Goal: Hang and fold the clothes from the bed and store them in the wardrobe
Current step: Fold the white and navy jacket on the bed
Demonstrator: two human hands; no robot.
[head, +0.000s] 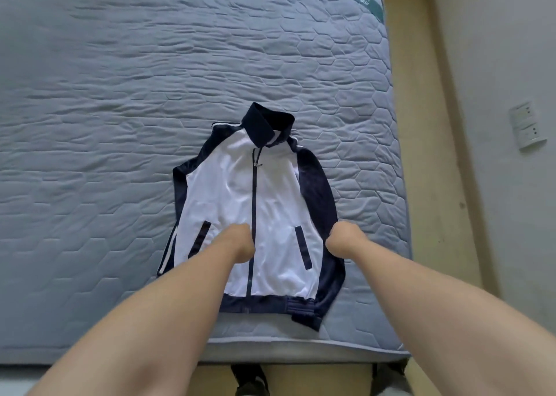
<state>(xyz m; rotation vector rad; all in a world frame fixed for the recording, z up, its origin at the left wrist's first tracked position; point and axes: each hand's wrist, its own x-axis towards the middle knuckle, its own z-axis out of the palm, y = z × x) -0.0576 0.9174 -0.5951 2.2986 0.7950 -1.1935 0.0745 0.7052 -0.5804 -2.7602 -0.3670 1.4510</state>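
- Jacket [255, 203], white with navy sleeves, is lying zipped and front-up at lower centre of frame, on the grey mattress [120, 95].
- Right hand [344, 239] is pinching the navy sleeve [319, 197] at frame right. Left hand [242, 242] is resting curled fingers beside the zip; grasping or only pinning, cannot tell.
- Risk: if the front is slipping while the sleeve is being pulled across, the body will be dragging askew, giving a crooked fold.
- Fingertips are hiding behind both wrists; the frame-left sleeve is showing only as a narrow strip.
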